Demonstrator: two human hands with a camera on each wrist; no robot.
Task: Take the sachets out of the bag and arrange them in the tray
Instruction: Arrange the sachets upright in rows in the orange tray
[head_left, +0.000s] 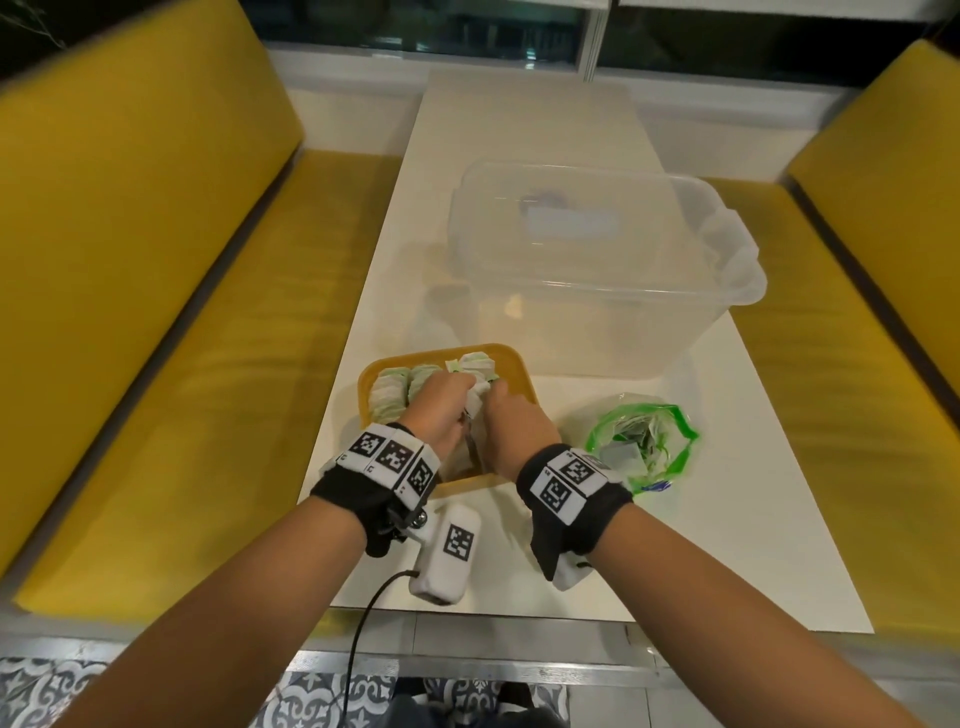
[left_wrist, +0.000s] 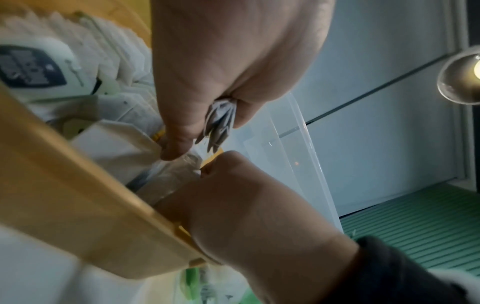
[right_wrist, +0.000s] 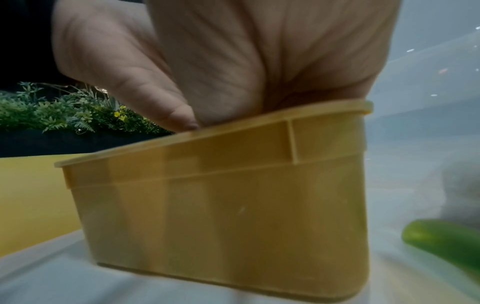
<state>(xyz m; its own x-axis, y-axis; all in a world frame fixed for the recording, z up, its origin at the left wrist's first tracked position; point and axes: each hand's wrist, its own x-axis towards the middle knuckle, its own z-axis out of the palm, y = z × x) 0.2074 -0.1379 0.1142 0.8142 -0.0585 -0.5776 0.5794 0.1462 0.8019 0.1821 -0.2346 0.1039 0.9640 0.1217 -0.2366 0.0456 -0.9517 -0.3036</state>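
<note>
At lower centre of the head view, both hands reach into the yellow plastic tray (head_left: 519, 366). The left hand (head_left: 441, 410) pinches a bunch of white-and-green paper sachets (left_wrist: 221, 121) between curled fingers. The right hand (head_left: 519, 426) dips beside it; whether it grips anything is hidden. Rows of sachets fill the tray's left part. Right of the tray lies the green-rimmed clear plastic bag (head_left: 680, 431); above it stands a clear plastic tub (head_left: 737, 291).
</note>
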